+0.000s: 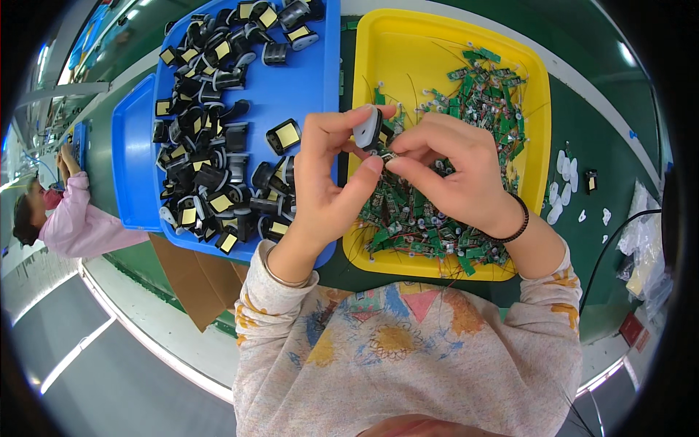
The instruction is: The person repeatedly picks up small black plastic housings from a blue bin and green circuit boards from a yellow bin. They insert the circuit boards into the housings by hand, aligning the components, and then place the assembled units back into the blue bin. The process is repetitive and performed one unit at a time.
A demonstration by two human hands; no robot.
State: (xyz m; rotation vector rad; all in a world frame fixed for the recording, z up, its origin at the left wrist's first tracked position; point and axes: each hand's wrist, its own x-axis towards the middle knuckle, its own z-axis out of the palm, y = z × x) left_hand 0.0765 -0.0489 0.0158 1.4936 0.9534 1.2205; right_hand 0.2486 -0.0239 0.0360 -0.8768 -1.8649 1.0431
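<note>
Nearest is the person's own pale, speckled sweater (408, 379), printed with coloured shapes, its sleeves pushed up the forearms. Both hands meet over the left part of a yellow tray (378, 47). The left hand (324, 175) has its grip closed around a black-and-grey housing (367, 130), fingers above and thumb below, the grey face turned partly up. The right hand (455, 160), with a dark beaded bracelet (521, 222) at its wrist, brings thumb and forefinger nearly together just beside the housing's lower edge (something small glints between the fingertips there, but I cannot tell whether this grip actually has hold of it).

Beneath the hands, green circuit boards (502, 95) with thin wires lie heaped in the yellow tray, mostly along its right side and near edge. To the left stands a blue tray (255, 102) scattered with many more black housings (237, 138), several showing pale yellow squares. On the green counter (593, 255), right of the yellow tray, lie white oval pieces (566, 175), one small black part (591, 180) and, farther right, crumpled clear plastic (644, 247).

Beyond the blue tray, at far left, a co-worker (87, 218) in pink sits with arms raised.
</note>
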